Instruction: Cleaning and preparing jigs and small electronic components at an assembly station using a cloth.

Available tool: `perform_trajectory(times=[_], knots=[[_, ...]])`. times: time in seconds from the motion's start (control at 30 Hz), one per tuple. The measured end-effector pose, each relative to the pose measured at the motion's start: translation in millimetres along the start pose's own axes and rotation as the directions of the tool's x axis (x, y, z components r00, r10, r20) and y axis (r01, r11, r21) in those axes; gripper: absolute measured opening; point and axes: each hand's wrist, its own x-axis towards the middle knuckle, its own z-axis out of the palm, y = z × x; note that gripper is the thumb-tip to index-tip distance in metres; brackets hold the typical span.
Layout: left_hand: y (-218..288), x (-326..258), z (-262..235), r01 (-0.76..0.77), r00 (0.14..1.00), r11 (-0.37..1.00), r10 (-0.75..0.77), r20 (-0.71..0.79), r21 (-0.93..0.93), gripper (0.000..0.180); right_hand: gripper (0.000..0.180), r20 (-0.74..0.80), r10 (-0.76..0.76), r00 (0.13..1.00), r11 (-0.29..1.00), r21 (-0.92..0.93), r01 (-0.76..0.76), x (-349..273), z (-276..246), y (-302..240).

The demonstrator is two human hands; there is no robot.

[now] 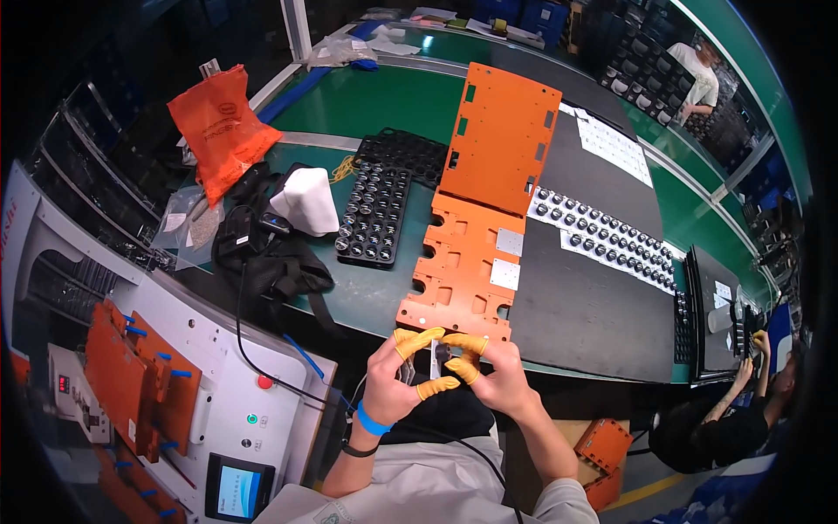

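Observation:
My two hands meet in front of me at the table's near edge, with yellow finger cots on the fingertips. My right hand [499, 374] is closed, pinching a small dark round part [443, 353] between thumb and finger. Against that part stands a narrow whitish piece [434, 360]; the index finger and thumb of my left hand [390, 374] close on its two ends. Its exact kind is too small to make out. Just beyond my fingertips lies an orange fixture plate [463, 240] with cut-outs and two pale square plates on it. Its orange lid [504, 135] stands raised behind.
Left of the fixture sits a black tray [374, 214] of small round parts. Rows of dark parts [602, 229] stand on a black mat [576, 323] at right. A machine with a screen [239, 489] is at lower left. Another person [720, 428] works at far right.

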Motion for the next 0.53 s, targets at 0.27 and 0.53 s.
perform_trajectory(times=[0.27,0.53], knots=[[-12.7,-8.1,-0.1,0.159,0.985,0.968,-0.143,0.092,-0.194,0.064,0.034,0.017,-0.197,0.98,0.973,-0.118,0.198,7.2,-6.0,-7.6],[-21.8,-18.7,24.8,0.395,0.905,0.278,-0.281,0.319,-0.876,0.081,0.049,-0.029,-0.273,0.962,0.96,-0.069,0.27,0.4,-14.4,-5.4]])
